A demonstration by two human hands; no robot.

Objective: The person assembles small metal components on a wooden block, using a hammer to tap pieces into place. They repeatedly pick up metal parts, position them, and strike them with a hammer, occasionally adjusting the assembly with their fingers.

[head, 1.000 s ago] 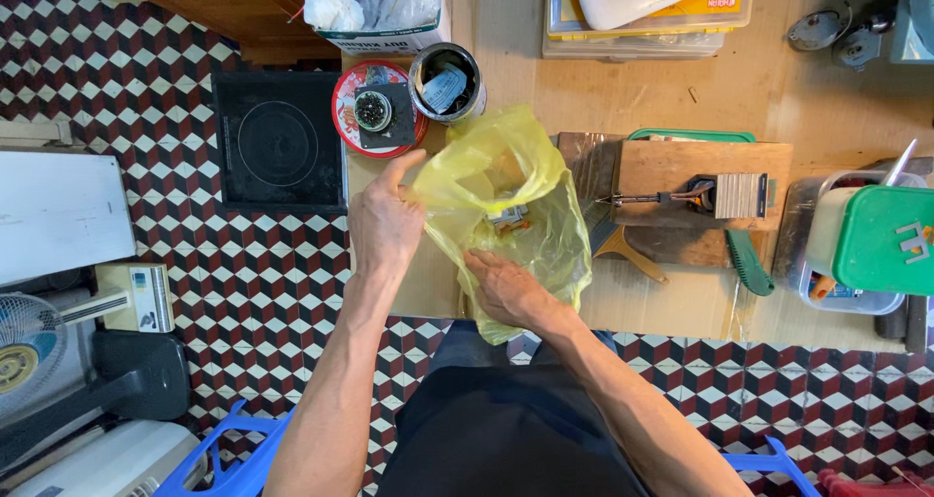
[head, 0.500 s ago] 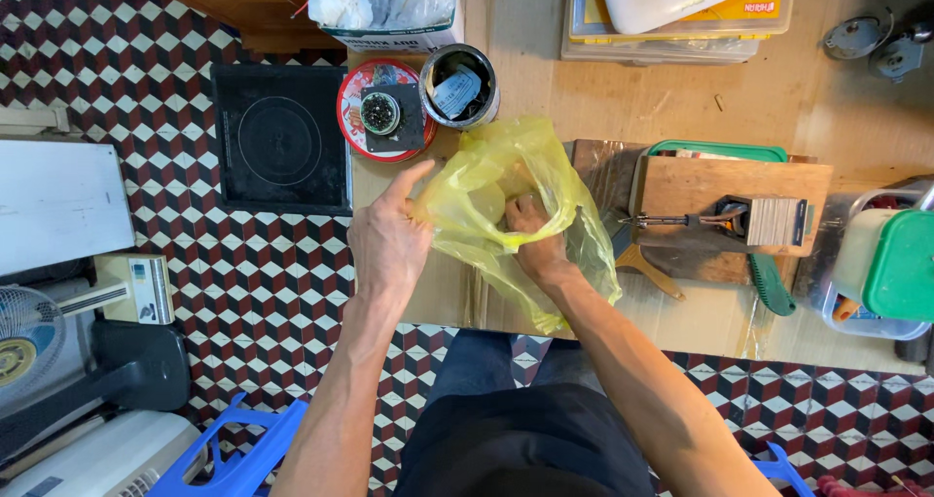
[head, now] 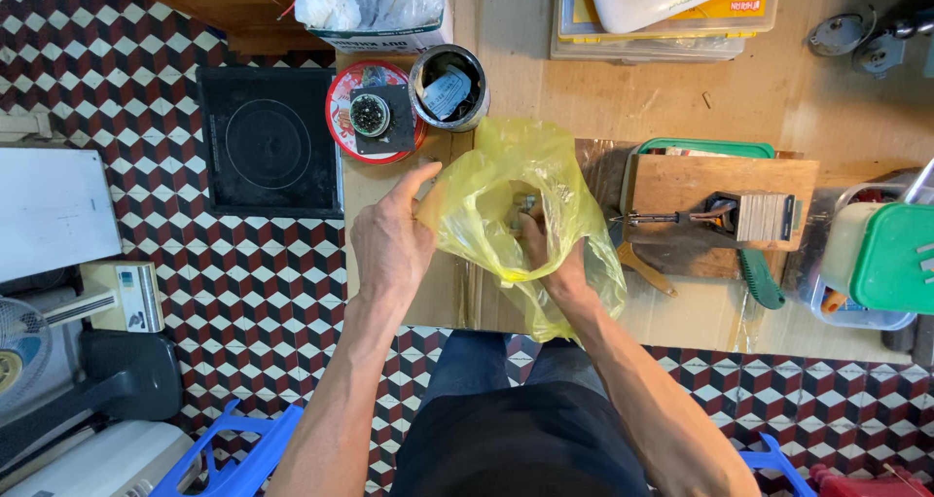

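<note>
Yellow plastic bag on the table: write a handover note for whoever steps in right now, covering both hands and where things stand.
Left hand: its grip pinches the left rim of the yellow plastic bag and holds the mouth open.
Right hand: reached inside the bag, fingers around a small item too hidden to identify.
The bag lies on the wooden table, near its front edge, left of the wooden block with a brush on it.
Done: bag opened, hand inside.
Left: the item is not yet out of the bag.
</note>
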